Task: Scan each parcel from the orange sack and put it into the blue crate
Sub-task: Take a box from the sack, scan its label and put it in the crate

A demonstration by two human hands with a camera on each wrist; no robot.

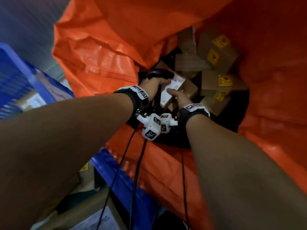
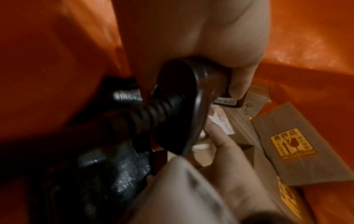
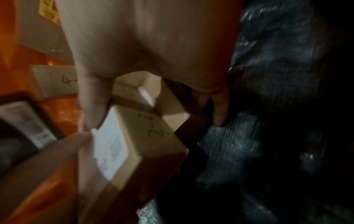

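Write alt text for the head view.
Inside an orange sack, the left hand grips a black scanner over the white label of a box held by the right hand. More boxes lie beyond; a blue crate stands left.

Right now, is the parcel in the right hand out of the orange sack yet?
Still in. The right hand grips the labelled parcel down among the other boxes, ringed by the orange sack.

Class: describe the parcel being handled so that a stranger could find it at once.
Look down into the orange sack, where both hands meet. The right hand grips a small brown parcel beneath the black scanner. Its white label faces up; neighbours show yellow stickers.
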